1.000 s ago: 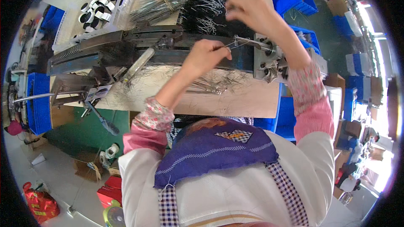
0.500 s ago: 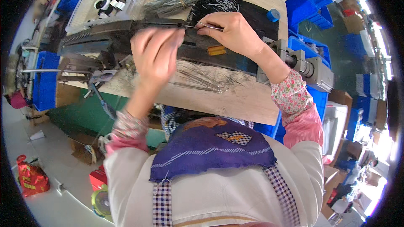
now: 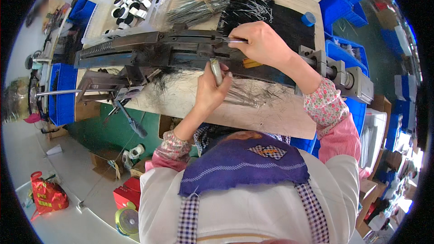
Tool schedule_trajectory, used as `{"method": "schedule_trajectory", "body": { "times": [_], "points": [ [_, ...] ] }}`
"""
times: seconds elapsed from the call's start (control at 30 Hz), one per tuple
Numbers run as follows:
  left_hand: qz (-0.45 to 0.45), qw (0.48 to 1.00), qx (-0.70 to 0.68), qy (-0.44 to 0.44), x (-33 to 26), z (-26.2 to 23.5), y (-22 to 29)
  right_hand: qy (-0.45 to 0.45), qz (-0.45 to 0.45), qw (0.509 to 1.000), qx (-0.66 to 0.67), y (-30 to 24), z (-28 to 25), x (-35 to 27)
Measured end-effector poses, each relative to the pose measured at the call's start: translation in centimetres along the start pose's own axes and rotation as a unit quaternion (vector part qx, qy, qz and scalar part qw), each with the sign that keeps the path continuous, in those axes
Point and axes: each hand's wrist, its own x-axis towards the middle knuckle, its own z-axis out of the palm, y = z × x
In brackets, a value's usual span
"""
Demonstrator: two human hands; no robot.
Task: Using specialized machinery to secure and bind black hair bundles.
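Note:
My left hand [image 3: 209,89] is closed around a short, pale metal cylindrical handle [image 3: 216,72] at the near side of a long dark metal machine [image 3: 144,47]. Farther right, my right hand [image 3: 258,41] pinches a thin silvery wire rod [image 3: 238,40], whose left end reaches the machine's clamp area [image 3: 214,39]. Fingers hide part of the rod. A yellow block [image 3: 251,63] lies just below my right wrist. Loose thin wires [image 3: 246,97] and dark bristles are scattered on the wooden bench [image 3: 280,115] near my left hand.
Behind the machine lie a bundle of grey wires [image 3: 199,9] and a pile of black-bristled brushes [image 3: 248,7]. A clear plastic basket [image 3: 159,18] holds black-and-white rolls. A blue round cap [image 3: 308,19] stands at right, beside a motor-like unit [image 3: 357,81] and blue crates [image 3: 346,49].
My left hand, blurred over the machine before, has come down and right and closed on the pale handle. My right hand still pinches the rod. The whole view has shifted slightly.

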Motion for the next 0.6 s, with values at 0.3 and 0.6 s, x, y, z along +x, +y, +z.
{"method": "schedule_trajectory", "body": {
  "times": [0.3,0.6],
  "points": [
    [-0.162,0.934,-0.207,0.240,-2.4,-14.3,-3.2,-0.022,0.093,0.979,-0.182,-3.5,2.3,-7.3],
    [-0.067,0.918,-0.278,0.274,-2.1,-11.6,-2.7,-0.038,0.167,0.973,-0.156,-1.3,1.6,-9.2]
  ]
}}
